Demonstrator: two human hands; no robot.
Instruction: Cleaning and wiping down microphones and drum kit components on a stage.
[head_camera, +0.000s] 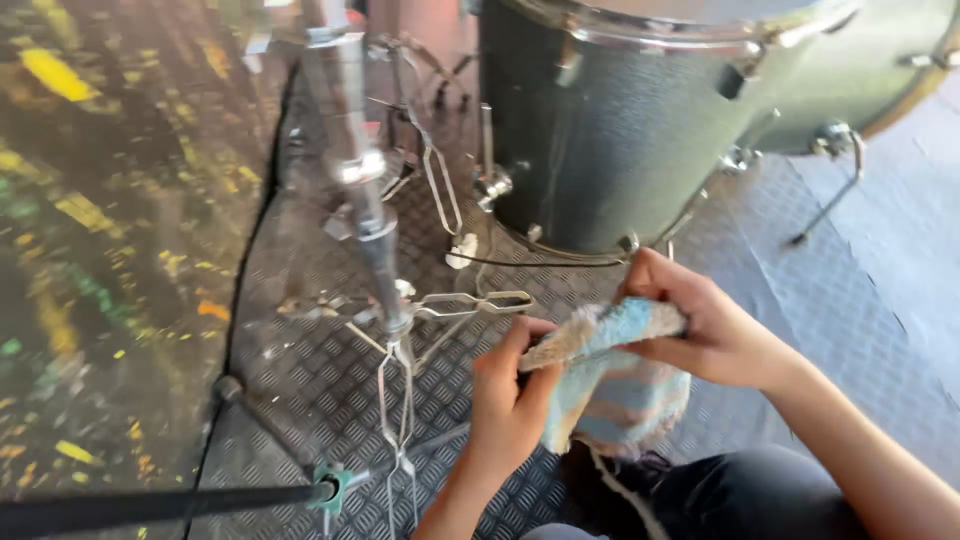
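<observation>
While both hands work low over the floor, the scene reads from left to right like this. At the far left lies a dark floor (100, 250) flecked with yellow and green, and a black pole (150, 508) runs along the near left edge to a green clamp (330, 487). Next comes a diamond-plate mat (310, 390), which carries a chrome stand (365, 215) whose folding legs (470, 303) splay out across the metal to brace it upright.

Just right of the stand's base, the left hand (508, 400) is closed on the near end of a pale blue and cream cloth (600, 370), thumb on top and fingers curled under, so the fabric is pulled taut rather than bunched. The cloth sits between the two hands, above the person's dark-trousered knee (730, 495), with its loose part hanging down toward the mat.

The right hand (700, 330) pinches the far end of the cloth, fingers wrapped around a rolled edge, a grip fully closed on the fabric. It seems held this way to present a firm, folded wiping edge.

Beyond the hands stands a dark sparkle-finish drum (610, 130) on thin metal legs (830, 195), with a second drum shell (880, 70) at the far right.
</observation>
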